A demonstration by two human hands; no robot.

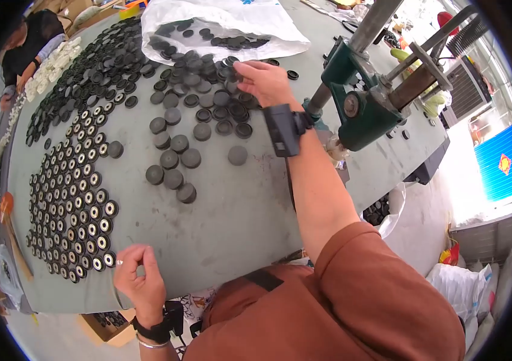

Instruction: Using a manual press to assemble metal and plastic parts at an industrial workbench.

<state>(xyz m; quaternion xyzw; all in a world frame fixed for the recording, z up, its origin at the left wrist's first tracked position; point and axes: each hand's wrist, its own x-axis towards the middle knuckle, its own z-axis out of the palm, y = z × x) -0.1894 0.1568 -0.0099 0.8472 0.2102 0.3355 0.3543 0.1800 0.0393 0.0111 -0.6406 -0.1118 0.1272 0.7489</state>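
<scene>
My right hand [263, 81] reaches to the far middle of the table, its fingers stretched leftward over loose black round caps [204, 114]. Caps beside its fingertips are smeared by motion; I see none gripped. Just beyond lies the mouth of a white plastic sack [226, 21] with more caps inside. Low at the near left, my left hand [140, 275] is loosely curled, with nothing visible inside it. A small pale spot shows at its edge, too small to name. Beside it stand rows of black-rimmed wheels with metal bearing centres [78, 204], laid flat.
A green metal press [364, 114] stands at the right. Dark caps form a large heap [96, 75] at the far left, beside white parts [51, 69] and another person [30, 45]. An orange-headed tool [8, 204] lies at the left edge. Below the table is a cardboard box [111, 334].
</scene>
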